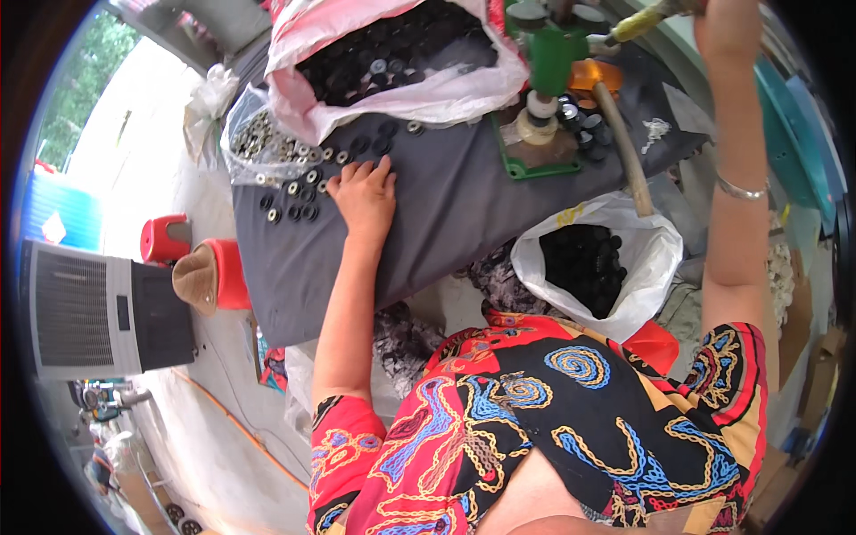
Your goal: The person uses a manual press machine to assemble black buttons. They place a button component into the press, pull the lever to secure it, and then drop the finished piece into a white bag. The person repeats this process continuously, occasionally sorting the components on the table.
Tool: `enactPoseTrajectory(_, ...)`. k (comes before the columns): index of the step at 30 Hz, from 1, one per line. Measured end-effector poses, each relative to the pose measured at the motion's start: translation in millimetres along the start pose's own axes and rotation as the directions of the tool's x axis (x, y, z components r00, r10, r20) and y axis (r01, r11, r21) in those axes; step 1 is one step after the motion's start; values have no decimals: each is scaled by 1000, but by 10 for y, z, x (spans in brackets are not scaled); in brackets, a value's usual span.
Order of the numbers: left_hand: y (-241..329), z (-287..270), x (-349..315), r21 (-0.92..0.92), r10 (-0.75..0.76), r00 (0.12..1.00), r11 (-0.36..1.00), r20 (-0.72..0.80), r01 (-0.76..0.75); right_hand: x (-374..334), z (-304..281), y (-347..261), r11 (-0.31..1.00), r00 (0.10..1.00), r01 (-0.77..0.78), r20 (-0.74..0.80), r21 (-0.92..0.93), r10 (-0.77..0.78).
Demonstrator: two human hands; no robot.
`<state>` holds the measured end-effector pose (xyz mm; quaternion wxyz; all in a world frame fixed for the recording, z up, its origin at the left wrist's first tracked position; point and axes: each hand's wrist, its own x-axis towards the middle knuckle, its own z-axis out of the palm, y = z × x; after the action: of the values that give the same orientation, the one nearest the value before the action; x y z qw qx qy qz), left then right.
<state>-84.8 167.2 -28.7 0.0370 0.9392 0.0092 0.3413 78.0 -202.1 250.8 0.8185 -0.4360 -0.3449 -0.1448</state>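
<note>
My left hand (364, 198) rests on the dark cloth of the table (428, 214), fingers apart and tips bent down among small black round parts (309, 213), some with pale metal centres. Whether a fingertip touches one is too small to tell. At the top right, my right hand (733, 34) is closed round the end of a yellowish lever (640, 24), partly cut off by the picture's edge. That lever joins a green hand press (548, 58), whose base stands on the table. Below its head sits a pale round die (537, 130).
A large pink-white sack (308, 116) of black parts lies at the back, beside a clear bag (259, 143) of metal pieces. A wooden handle (629, 152) overhangs the table edge. Below is a white sack (655, 259) of black parts. Red stools (234, 276) stand left.
</note>
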Motion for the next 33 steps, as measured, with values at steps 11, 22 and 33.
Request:
enactPoseTrajectory(11,1529,99,570,-658,-120,992,745,30,110,-164,222,-131,825,978,186,16,-533,-209)
enactPoseTrajectory(22,1871,437,819,-677,-151,988,724,31,132,-355,198,-155,827,968,240,57,-509,-246)
enactPoseTrajectory(33,1841,422,766,-748,-194,981,648,23,146,-1926,-276,188,806,906,422,228,-415,-356)
